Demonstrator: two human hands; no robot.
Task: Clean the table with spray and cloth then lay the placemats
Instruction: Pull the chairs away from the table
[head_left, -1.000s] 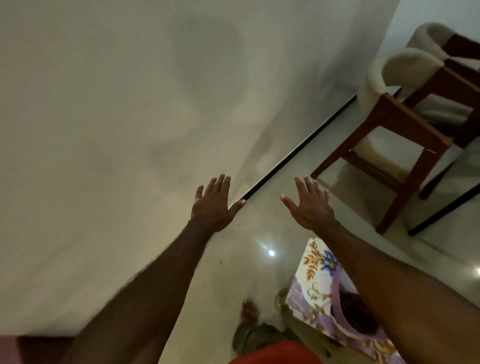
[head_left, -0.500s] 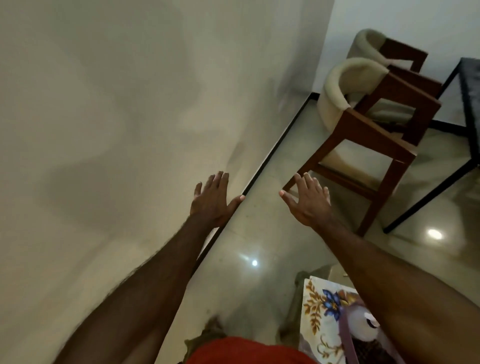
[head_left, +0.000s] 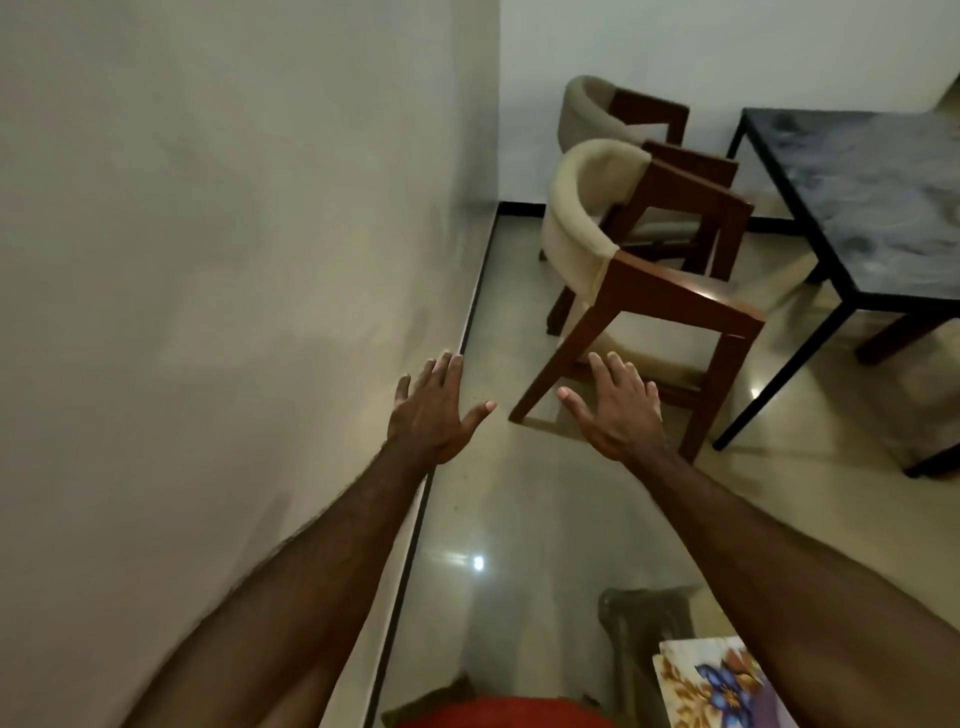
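Both my arms are stretched out in front of me with flat, spread fingers that hold nothing. My left hand (head_left: 434, 410) hovers by the base of the wall, and my right hand (head_left: 615, 410) hovers in front of the nearest chair. A dark, marbled table (head_left: 872, 208) with a black frame stands at the upper right, well beyond my hands. A floral-printed sheet (head_left: 711, 680), perhaps a placemat, shows at the bottom right under my right forearm. No spray bottle or cloth is in view.
Two wooden armchairs with cream padded backs, one nearer (head_left: 639, 280) and one farther (head_left: 618, 111), stand between me and the table. A pale wall (head_left: 234, 260) with a black skirting strip runs along my left. The glossy tiled floor (head_left: 519, 519) reflects a ceiling light.
The view has swung to the right and upward, bringing the chairs and the dark table into sight. My hands keep the same spread pose, and the floral sheet has slid toward the bottom right corner.
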